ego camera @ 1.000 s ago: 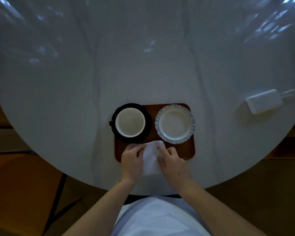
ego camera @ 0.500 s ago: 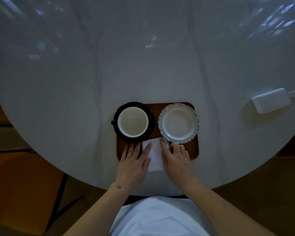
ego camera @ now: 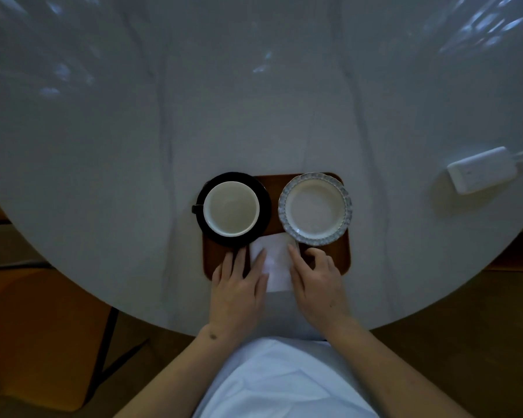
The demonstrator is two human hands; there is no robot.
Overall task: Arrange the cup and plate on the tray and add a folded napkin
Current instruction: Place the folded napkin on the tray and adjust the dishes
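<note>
Tray (ego camera: 343, 260) holds seemingly empty cup (ego camera: 231, 209), plate (ego camera: 314, 209) — flat hands (ego camera: 239, 285) (ego camera: 317, 279) press napkin (ego camera: 274, 260).

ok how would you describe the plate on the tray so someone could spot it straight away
On the round pale marble table sits a brown wooden tray near the person's edge. The small white plate is on the tray's right half, beside a white cup on a black saucer. Only the plate has a scalloped, blue-patterned rim.
</note>
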